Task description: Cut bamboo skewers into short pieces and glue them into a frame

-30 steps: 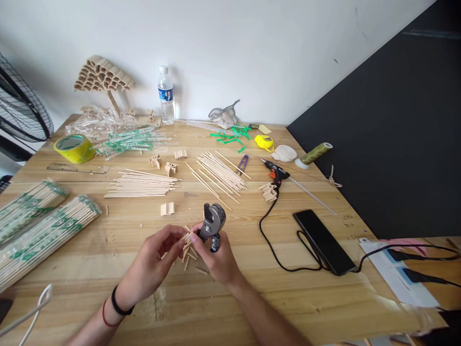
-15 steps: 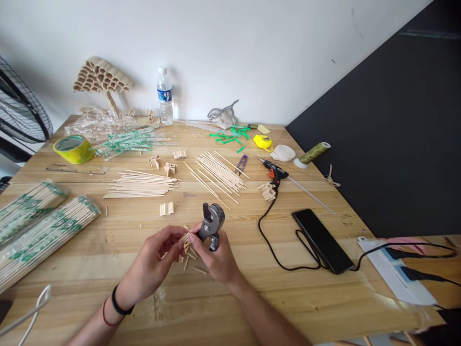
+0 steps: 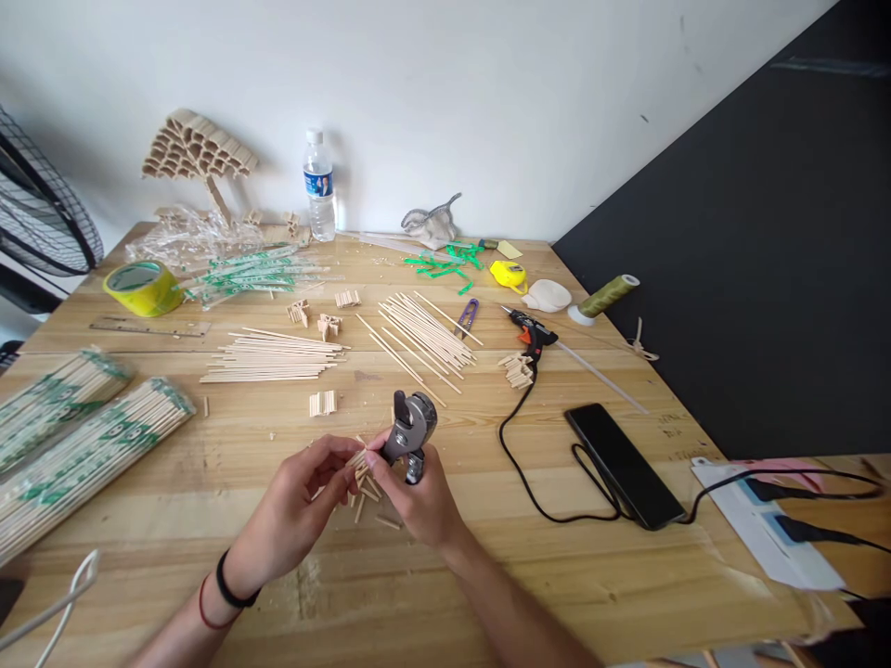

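Observation:
At the table's near middle, my left hand point(image 3: 296, 506) is closed on a few short wooden sticks point(image 3: 359, 458), pinched between thumb and fingers. My right hand point(image 3: 424, 506) is wrapped around a grey and black hand cutter point(image 3: 415, 429), its head tilted up above the fist. The right thumb and a fingertip also touch the sticks' right end, so both hands meet there. Under them lies a loose heap of short cut stick pieces point(image 3: 360, 507), partly hidden by the fingers. Just beyond my left hand sits a small block of joined sticks point(image 3: 323, 403).
Long sticks lie in two spreads, left point(image 3: 271, 356) and centre point(image 3: 428, 339). A glue gun point(image 3: 530, 329), its cord and a black phone point(image 3: 625, 464) are on the right. Wrapped stick bundles point(image 3: 97, 455) occupy the left. Behind stand a water bottle point(image 3: 319, 190) and a stick-built tree model point(image 3: 199, 148).
The cutter in my right hand has tipped very slightly to the right. My left hand and the sticks stay where they were.

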Demonstrator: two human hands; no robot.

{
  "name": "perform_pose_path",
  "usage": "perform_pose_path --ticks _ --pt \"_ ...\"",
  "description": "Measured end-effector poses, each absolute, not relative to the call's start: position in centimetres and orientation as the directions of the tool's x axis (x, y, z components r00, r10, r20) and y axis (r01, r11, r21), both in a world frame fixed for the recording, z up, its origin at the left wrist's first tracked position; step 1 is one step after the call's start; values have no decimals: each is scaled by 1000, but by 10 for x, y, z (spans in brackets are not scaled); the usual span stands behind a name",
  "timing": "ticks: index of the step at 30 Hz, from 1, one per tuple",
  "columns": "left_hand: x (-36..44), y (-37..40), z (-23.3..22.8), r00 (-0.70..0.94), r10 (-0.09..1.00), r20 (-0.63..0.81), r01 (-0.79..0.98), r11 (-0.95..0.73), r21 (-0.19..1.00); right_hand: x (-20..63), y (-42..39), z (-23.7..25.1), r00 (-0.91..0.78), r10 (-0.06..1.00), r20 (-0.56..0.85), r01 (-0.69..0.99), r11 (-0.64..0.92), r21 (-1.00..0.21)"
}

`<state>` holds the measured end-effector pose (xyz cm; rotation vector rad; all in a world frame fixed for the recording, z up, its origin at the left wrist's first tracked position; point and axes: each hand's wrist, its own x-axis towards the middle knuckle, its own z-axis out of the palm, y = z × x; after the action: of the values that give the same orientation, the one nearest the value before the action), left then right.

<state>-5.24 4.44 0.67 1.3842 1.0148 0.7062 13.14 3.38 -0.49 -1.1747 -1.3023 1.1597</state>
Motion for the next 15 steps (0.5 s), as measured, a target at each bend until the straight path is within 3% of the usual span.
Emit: perform_pose_path --ticks 15 --pt "-57 45 10 432 894 -120 226 22 974 133 32 -5 -61 992 114 90 119 -989"
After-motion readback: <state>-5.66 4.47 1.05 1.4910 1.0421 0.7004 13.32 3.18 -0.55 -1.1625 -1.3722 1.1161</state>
